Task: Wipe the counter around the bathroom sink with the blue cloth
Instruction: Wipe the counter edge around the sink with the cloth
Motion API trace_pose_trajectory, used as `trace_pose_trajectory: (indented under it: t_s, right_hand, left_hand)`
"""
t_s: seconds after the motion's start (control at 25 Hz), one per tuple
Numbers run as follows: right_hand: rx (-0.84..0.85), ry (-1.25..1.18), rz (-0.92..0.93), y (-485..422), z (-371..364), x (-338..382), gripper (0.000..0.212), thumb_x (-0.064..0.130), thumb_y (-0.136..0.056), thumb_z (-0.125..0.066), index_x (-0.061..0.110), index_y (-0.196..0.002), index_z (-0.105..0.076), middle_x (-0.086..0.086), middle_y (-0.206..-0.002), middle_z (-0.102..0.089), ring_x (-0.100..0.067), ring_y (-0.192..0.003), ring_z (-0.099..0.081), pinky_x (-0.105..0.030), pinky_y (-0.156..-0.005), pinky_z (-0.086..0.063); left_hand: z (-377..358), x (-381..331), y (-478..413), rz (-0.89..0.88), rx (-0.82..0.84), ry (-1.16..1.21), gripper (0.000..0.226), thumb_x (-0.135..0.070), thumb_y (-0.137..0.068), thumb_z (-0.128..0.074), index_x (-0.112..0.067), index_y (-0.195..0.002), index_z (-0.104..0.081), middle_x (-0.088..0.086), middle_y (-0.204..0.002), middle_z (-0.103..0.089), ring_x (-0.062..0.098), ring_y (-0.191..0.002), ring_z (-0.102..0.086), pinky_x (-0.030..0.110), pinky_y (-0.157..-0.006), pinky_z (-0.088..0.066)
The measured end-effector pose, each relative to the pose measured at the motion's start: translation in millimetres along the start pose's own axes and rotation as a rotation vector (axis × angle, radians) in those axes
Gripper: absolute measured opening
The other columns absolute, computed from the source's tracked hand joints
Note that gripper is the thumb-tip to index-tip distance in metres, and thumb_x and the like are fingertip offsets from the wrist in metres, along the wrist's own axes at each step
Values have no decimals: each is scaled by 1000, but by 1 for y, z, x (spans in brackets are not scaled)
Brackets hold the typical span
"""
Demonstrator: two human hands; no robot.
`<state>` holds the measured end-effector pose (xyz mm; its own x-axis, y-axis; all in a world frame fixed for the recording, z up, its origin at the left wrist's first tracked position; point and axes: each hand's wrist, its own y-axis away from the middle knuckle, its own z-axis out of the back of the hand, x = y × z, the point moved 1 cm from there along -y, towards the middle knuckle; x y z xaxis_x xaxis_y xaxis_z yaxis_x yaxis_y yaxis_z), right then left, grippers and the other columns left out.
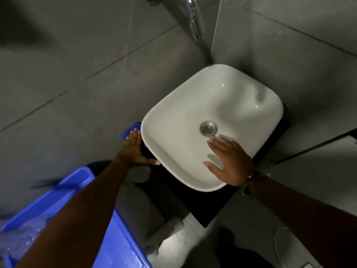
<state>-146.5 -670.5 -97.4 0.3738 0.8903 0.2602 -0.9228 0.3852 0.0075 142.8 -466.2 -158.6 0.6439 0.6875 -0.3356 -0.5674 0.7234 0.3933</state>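
A white vessel sink (193, 97) sits on a small black counter (208, 207) in a grey-tiled corner. The blue cloth (129, 130) lies on the narrow strip of counter left of the sink, mostly covered. My left hand (135, 149) presses flat on the cloth, fingers together, with the thumb against the sink's outer wall. My right hand (229, 161) rests spread inside the basin near its front right rim, just below the metal drain (208, 128), and holds nothing. A band circles the right wrist.
A chrome tap (194, 20) juts from the wall above the sink. A blue plastic bin (100, 225) with a clear liner stands at lower left under my left forearm. White paper or cloth (173, 242) lies on the floor below the counter. A white toilet rim (286, 250) shows at lower right.
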Motion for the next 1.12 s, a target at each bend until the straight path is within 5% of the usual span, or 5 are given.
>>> trace_pose_trajectory:
  t_s: [0.2, 0.72, 0.92, 1.0, 1.12]
  right_hand:
    - [50, 44, -22, -1, -2, 1, 76, 68, -83, -29, 20, -142, -35, -4, -149, -43, -24, -141, -32, -48, -115, -30]
    - [0, -92, 56, 6, 15, 3, 71, 60, -86, -42, 15, -141, -37, -9, -155, -30, -28, -144, -23, -53, -116, -24]
    - [-170, -212, 271, 100, -2, -10, 19, 35, -81, -51, 21, -93, -56, -3, -108, -50, -30, -103, -53, -44, -88, -45]
    - [18, -80, 325, 141, -29, -3, 34, 40, -68, -56, 23, -97, -56, -4, -111, -53, -32, -104, -56, -44, -88, -47]
    - [256, 93, 350, 149, -66, 22, 86, 58, -66, -51, 13, -138, -43, -16, -149, -41, -37, -137, -37, -52, -115, -25]
  left_hand:
    - [-45, -41, 51, -40, -144, 42, 145, -86, -45, -68, -3, -154, -21, 22, -163, -14, 36, -153, -8, 53, -122, -13]
    - [-157, -253, 194, 191, 60, 162, 147, -102, -53, -39, -10, -155, 13, 5, -158, 37, 21, -147, 33, 30, -116, 27]
    - [-96, -232, 225, 120, -271, 62, 60, -70, -84, -42, -23, -112, -66, 3, -119, -63, 29, -109, -62, 38, -96, -47]
    - [-74, -214, 219, 156, -570, 13, 44, -57, -84, -48, -20, -100, -67, 6, -110, -62, 32, -104, -63, 42, -93, -49]
    - [-35, -202, 164, 225, -602, -8, 83, -69, -88, -37, -12, -148, -35, 18, -160, -25, 35, -151, -16, 50, -123, -7]
